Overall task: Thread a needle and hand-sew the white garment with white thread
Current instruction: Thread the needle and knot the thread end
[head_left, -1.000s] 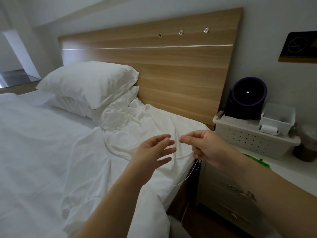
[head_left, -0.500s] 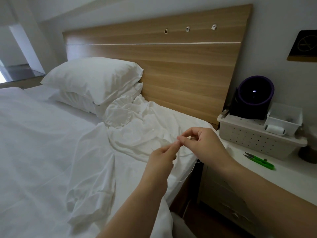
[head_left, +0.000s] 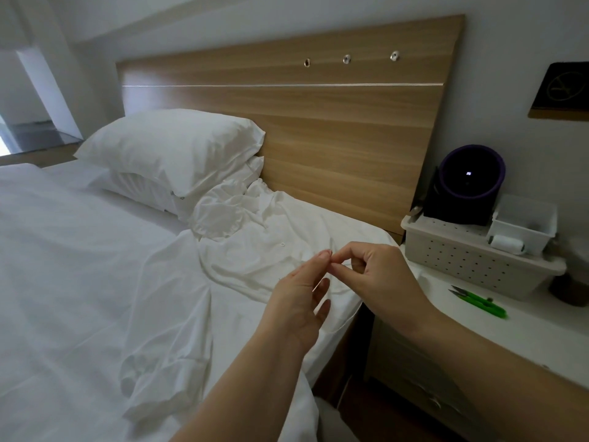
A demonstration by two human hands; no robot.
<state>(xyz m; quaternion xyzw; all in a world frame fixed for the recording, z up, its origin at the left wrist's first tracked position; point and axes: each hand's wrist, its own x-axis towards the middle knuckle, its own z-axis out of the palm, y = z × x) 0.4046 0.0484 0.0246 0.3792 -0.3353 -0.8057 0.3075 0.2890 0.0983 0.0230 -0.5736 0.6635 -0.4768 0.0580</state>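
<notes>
The white garment [head_left: 255, 247] lies crumpled on the bed below the pillows, one small button showing. Above its right edge my two hands meet fingertip to fingertip. My left hand [head_left: 302, 291] pinches a thin needle between thumb and forefinger; the needle is barely visible. My right hand [head_left: 376, 275] pinches the end of the white thread [head_left: 349, 317], which hangs in a loose curve past the mattress edge. A spool of white thread [head_left: 506, 244] lies in the basket on the nightstand.
Green snips [head_left: 478, 302] lie on the white nightstand [head_left: 478, 339] to the right. A perforated white basket [head_left: 462, 250] holds a dark round device [head_left: 467, 183]. The wooden headboard [head_left: 318, 122] and two pillows [head_left: 172, 151] stand behind the garment.
My left hand, open and apart a second ago, has come up to my right hand and now pinches at its fingertips. The view has shifted slightly left.
</notes>
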